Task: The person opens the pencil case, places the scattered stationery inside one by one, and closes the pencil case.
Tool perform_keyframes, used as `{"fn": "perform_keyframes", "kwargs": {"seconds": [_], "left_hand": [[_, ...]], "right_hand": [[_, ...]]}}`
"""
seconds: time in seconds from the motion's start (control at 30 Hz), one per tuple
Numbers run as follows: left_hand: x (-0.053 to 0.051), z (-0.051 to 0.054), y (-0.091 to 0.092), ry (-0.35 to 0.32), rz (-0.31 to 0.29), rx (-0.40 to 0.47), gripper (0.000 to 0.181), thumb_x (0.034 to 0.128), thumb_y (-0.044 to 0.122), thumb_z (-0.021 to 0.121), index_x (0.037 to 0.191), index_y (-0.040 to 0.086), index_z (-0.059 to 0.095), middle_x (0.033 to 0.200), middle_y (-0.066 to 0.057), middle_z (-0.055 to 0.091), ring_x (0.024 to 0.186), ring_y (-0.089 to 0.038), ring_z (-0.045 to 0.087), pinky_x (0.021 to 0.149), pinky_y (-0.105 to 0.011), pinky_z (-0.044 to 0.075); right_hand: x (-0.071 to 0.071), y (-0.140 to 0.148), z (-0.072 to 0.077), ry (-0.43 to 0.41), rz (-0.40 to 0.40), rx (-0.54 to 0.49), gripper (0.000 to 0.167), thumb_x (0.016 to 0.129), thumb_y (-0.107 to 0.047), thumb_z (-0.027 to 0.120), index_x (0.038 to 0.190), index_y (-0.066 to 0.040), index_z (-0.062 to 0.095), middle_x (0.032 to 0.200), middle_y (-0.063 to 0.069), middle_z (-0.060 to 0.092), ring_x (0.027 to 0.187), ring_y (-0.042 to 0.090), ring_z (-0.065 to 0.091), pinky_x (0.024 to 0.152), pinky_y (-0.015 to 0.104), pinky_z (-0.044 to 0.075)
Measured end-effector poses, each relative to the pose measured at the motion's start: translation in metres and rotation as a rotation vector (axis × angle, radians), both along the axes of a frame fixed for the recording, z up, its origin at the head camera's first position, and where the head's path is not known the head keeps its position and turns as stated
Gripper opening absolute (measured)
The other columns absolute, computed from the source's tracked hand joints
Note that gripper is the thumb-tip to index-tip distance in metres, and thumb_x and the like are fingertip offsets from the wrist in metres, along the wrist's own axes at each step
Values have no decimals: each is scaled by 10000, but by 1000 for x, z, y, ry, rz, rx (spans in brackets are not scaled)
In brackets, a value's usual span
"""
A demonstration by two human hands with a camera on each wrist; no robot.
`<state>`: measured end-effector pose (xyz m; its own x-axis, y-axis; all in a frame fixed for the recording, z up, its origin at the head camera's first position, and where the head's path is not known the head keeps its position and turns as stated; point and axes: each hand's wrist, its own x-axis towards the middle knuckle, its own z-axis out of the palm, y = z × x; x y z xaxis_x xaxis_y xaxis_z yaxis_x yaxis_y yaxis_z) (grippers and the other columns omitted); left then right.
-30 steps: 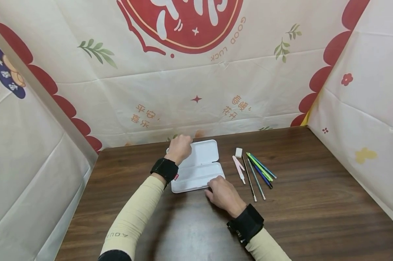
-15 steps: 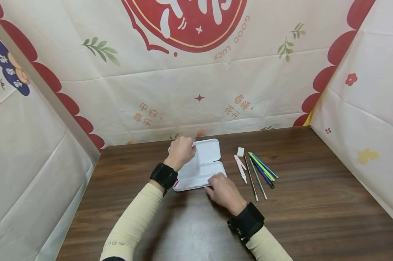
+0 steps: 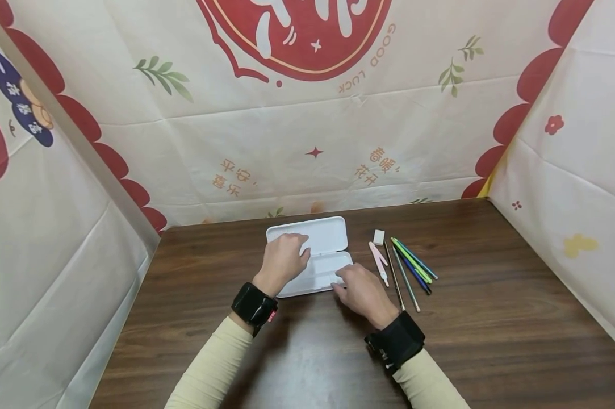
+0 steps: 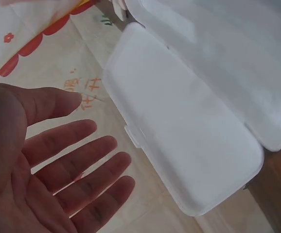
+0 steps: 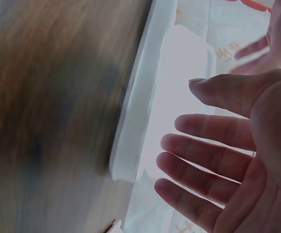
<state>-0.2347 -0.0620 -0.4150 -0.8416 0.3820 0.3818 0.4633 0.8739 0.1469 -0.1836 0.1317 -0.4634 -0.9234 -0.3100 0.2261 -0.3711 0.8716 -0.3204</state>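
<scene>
A white pencil case point(image 3: 323, 235) lies unfolded on the wooden table, its lid point(image 4: 179, 111) toward the back. Over its left part is the left hand point(image 3: 283, 260); in the left wrist view that hand point(image 4: 58, 150) has spread fingers and holds nothing, apart from the lid. At the front right corner of the case is the right hand point(image 3: 364, 291). The right wrist view shows this hand point(image 5: 228, 150) with its fingers extended and nothing held, beside the case point(image 5: 131, 131). Whether its fingertips touch the case cannot be told.
Right of the case lie a white eraser point(image 3: 379, 237), a pink compass point(image 3: 379, 263), two slim pencils point(image 3: 406, 279) and several green and blue pens point(image 3: 413, 261). A printed cloth point(image 3: 266, 136) hangs behind the table point(image 3: 471, 295), with more cloth at both sides.
The left hand has come off the lid's back edge toward the front. The right hand has shifted slightly right along the case's front edge.
</scene>
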Motion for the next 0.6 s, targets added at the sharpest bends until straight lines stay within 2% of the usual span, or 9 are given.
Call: {"fn": "perform_keyframes", "kwargs": {"seconds": [0.2, 0.4, 0.6], "left_hand": [[14, -7, -4, -47, 29, 34, 260, 883, 170, 727, 1129, 87, 745, 1044, -75, 754, 915, -226, 723, 675, -385, 576], [23, -14, -11, -125, 80, 39, 264, 876, 174, 748, 1120, 74, 743, 1037, -94, 752, 890, -243, 721, 667, -386, 570], [33, -25, -17, -142, 89, 95, 230, 867, 163, 755, 1076, 65, 754, 1011, -107, 755, 838, -263, 726, 639, -412, 562]], "right_hand": [[-4, 13, 6, -59, -37, -18, 295, 882, -211, 741, 1087, 0, 730, 1085, 163, 710, 1045, 321, 653, 864, 472, 531], [-9, 32, 13, -101, -73, -20, 282, 891, -207, 734, 1079, 3, 729, 1052, 158, 714, 932, 273, 666, 773, 449, 542], [-16, 58, 18, -120, -134, -17, 311, 886, -200, 738, 1102, 21, 710, 1036, 177, 707, 874, 275, 656, 715, 438, 535]]}}
